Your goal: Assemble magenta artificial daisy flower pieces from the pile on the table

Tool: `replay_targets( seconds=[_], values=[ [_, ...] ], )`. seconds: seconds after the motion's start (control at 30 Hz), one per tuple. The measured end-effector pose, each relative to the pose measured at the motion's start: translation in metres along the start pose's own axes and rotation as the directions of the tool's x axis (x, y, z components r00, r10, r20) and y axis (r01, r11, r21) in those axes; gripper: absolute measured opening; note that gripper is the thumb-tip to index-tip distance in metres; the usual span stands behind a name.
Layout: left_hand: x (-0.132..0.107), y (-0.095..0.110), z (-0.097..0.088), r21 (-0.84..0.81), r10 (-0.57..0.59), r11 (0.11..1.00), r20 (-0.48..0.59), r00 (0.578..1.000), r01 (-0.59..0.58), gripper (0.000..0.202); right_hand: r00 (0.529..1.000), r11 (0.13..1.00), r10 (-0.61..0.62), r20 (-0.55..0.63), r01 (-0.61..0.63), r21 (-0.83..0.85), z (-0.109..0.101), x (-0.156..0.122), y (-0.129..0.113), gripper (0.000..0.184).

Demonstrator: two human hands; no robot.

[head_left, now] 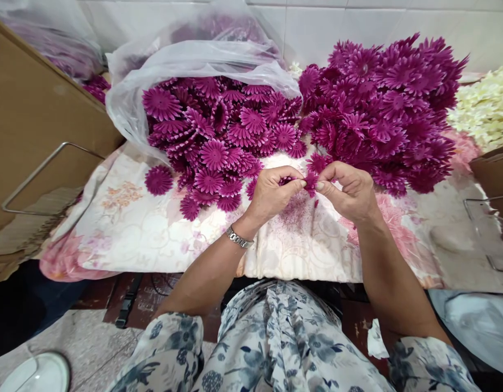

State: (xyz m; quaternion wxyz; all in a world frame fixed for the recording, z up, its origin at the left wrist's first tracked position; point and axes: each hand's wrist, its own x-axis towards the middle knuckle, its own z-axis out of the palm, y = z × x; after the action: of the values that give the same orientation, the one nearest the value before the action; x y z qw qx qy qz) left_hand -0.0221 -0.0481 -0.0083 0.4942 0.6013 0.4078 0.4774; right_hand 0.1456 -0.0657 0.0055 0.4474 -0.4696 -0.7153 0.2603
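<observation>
Between my fingertips is a small purple artificial flower (311,184), held over the cloth-covered table. My left hand (276,188) pinches its left side between thumb and fingers. From the right, my right hand (349,189) pinches the same flower with thumb and forefinger. Just beyond my left hand, loose flat purple flower heads (214,155) spill out of a clear plastic bag (161,62). A tall heap of fuller purple flowers (382,109) rises behind my right hand. Purple specks lie on the cloth below my hands.
A flowered cloth (129,234) covers the table. Cardboard with a wire handle (51,174) stands at the left, and another cardboard piece (494,174) at the right. Pale yellow flowers (486,106) are piled at the far right. A tiled wall (312,30) closes off the back.
</observation>
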Motion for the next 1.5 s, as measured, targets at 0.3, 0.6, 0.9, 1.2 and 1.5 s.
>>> replay_targets(
  seconds=[0.3, 0.6, 0.9, 1.2, 1.5],
  values=[
    [0.012, 0.002, -0.022, 0.076, 0.089, 0.994, -0.060, 0.994, -0.085, 0.010, 0.970, 0.974, 0.025, -0.241, -0.079, -0.214, -0.041, -0.001, 0.022, 0.011],
    [0.007, -0.001, -0.006, 0.043, 0.061, 0.997, 0.019, 0.998, -0.062, 0.010, 0.966, 0.948, -0.104, -0.238, 0.024, -0.318, -0.021, 0.001, 0.005, 0.023],
    [0.001, 0.002, 0.005, -0.207, -0.211, 0.953, 0.067, 0.975, 0.221, 0.008, 0.978, 0.973, 0.021, -0.207, -0.068, -0.220, -0.028, -0.001, 0.019, 0.017],
    [0.003, 0.006, 0.005, -0.559, -0.445, 0.691, 0.168, 0.879, 0.457, 0.009, 0.915, 0.835, -0.093, -0.393, -0.143, -0.531, -0.036, 0.004, 0.020, 0.018],
    [-0.007, 0.015, 0.010, -0.644, -0.475, 0.604, 0.182, 0.861, 0.469, 0.016, 0.998, 0.998, 0.059, 0.001, -0.059, -0.014, 0.017, -0.003, 0.008, 0.032]
  ],
)
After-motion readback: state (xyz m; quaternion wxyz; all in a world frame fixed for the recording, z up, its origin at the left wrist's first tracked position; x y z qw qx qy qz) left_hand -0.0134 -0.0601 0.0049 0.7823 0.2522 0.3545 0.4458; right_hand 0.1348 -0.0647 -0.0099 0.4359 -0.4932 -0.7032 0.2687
